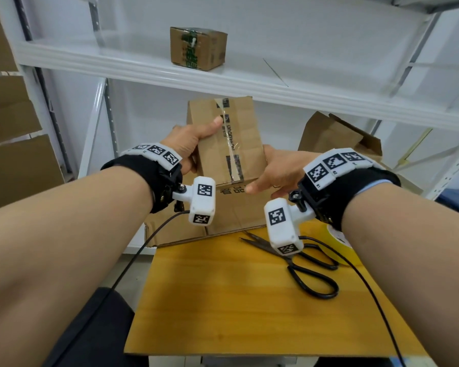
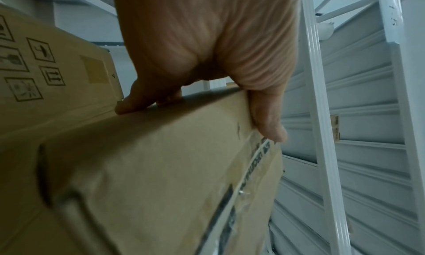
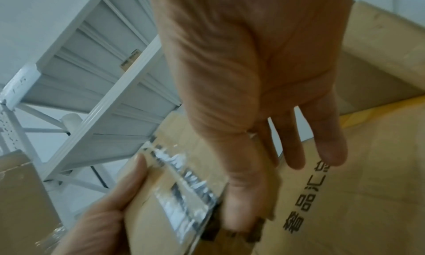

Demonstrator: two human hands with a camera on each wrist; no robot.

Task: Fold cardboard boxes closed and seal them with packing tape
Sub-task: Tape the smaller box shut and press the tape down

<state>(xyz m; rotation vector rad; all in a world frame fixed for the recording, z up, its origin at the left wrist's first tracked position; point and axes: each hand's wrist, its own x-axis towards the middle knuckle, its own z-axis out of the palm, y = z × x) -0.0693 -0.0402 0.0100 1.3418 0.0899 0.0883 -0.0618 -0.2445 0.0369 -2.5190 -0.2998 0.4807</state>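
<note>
scissors [image 1: 306, 268]: 1, on table [image 1: 223, 300], near edge
tape roll [image 1: 338, 243]: 1, yellow, by right arm
held box [image 1: 227, 140]: midair over table, clear tape along top seam
left hand [image 1: 190, 143]: grips left side, thumb on top
right hand [image 1: 272, 170]: thumb pinches near corner, fingers straight
tip: likely support underneath, keep seam up, press tape flat
boxes: 1 held, 1 on shelf [image 1: 198, 49], several others behind

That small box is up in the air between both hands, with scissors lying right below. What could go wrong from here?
1. The small cardboard box is off the table. The left hand wraps one edge, but the right hand grips mostly by thumb, its fingers stretched out, so the box might slip or twist.

2. The clear tape along its seam looks wrinkled and may not bond fully.

3. The scissors lie under the right wrist's cable, which could snag them.
</note>
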